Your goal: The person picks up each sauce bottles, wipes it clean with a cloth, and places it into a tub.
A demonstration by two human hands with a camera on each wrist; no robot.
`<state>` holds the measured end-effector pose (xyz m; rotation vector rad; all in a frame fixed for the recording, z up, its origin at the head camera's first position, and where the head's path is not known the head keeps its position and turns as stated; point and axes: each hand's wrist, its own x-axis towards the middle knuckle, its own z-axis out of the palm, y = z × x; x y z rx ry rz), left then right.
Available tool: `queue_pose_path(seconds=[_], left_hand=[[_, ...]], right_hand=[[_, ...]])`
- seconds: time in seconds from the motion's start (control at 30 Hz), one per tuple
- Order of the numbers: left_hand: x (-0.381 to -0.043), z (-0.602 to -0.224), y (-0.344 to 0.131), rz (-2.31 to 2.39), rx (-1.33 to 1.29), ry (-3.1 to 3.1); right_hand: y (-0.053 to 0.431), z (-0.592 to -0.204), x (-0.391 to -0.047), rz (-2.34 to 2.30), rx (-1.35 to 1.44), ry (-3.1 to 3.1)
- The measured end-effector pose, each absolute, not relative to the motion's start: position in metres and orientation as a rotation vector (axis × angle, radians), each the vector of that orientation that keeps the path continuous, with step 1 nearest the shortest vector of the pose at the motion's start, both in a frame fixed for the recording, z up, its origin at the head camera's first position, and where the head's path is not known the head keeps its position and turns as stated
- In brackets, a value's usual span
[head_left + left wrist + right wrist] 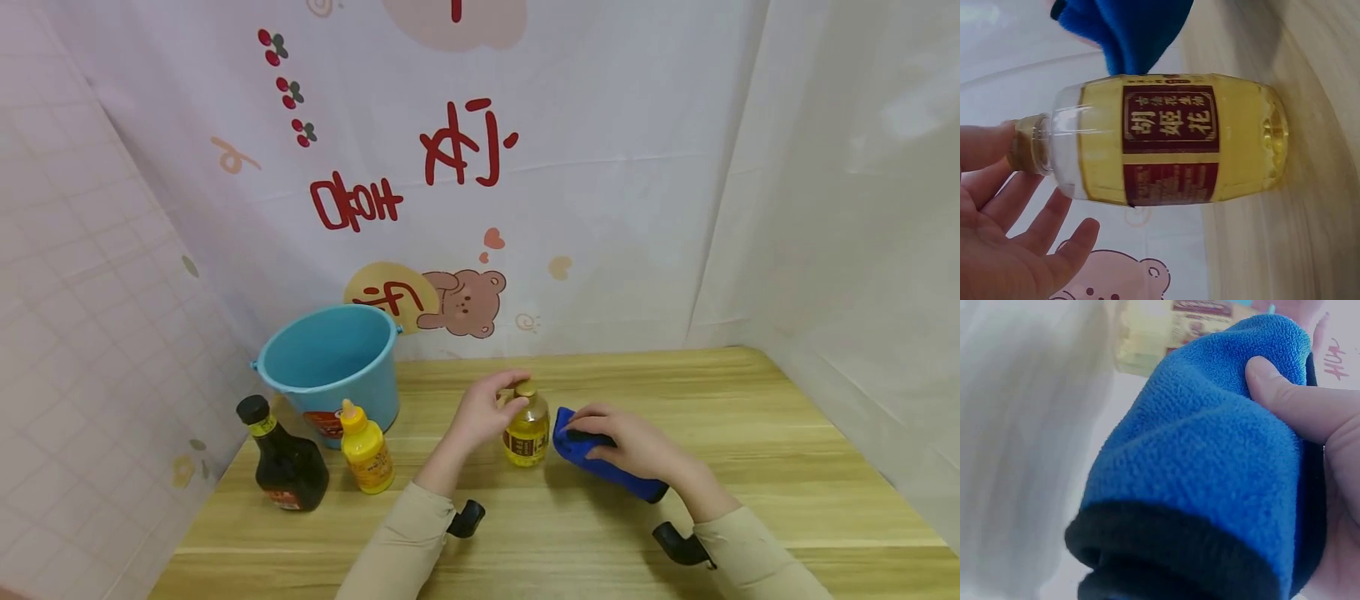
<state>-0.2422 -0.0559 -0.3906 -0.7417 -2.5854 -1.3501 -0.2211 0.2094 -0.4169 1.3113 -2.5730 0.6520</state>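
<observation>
A small bottle of yellow oil [527, 440] with a gold cap and a dark red label stands on the wooden table. My left hand [483, 410] pinches that cap [1025, 145] between thumb and fingers, the other fingers spread beside the bottle's neck. To the right, my right hand [642, 444] grips a folded blue cloth [1197, 444] with black edging, thumb pressed on its face. In the head view the cloth's left end is close beside the bottle. The left wrist view shows the cloth [1129, 31] right at the bottle's side.
At the left of the table [720, 417] stand a dark sauce bottle [291, 468] with a black cap and a yellow squeeze bottle [367, 454]. Behind them is a light blue bucket [375, 383]. A printed white curtain [600, 208] hangs along the back edge.
</observation>
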Motion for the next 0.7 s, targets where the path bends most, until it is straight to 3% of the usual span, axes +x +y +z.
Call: queue_pose_path(seconds=[0.7], left_hand=[[-0.234,-0.397,-0.045,-1.421,-0.532,-2.372]], right_hand=[[0.202,-0.384,-0.231,0.747,1.136,-2.278]])
